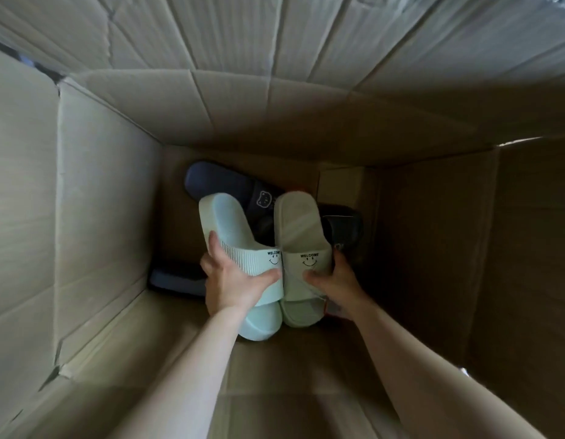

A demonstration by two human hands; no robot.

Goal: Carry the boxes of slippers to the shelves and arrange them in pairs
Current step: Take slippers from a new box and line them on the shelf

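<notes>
My two bare forearms reach down into a deep cardboard box (100,185). My left hand (230,277) grips a mint slipper (230,223), with the thumb lying across the ribbed strap and the fingers curled round its outer edge. My right hand (338,280) grips a pale green slipper (301,223) the same way, thumb on the strap and fingers wrapped round the far side. I hold the two side by side with their inner edges touching. Both have their toes toward me, and each strap is printed "WELCOME" above a smiley.

Beyond and below them, more slippers lie on the box floor. A dark blue slipper (176,280) sits just left of my left hand. A black slipper (344,229) is partly hidden behind the pale green one. A navy slipper (217,182) with a bear face on its strap lies farthest back. Creased cardboard walls rise on every side.
</notes>
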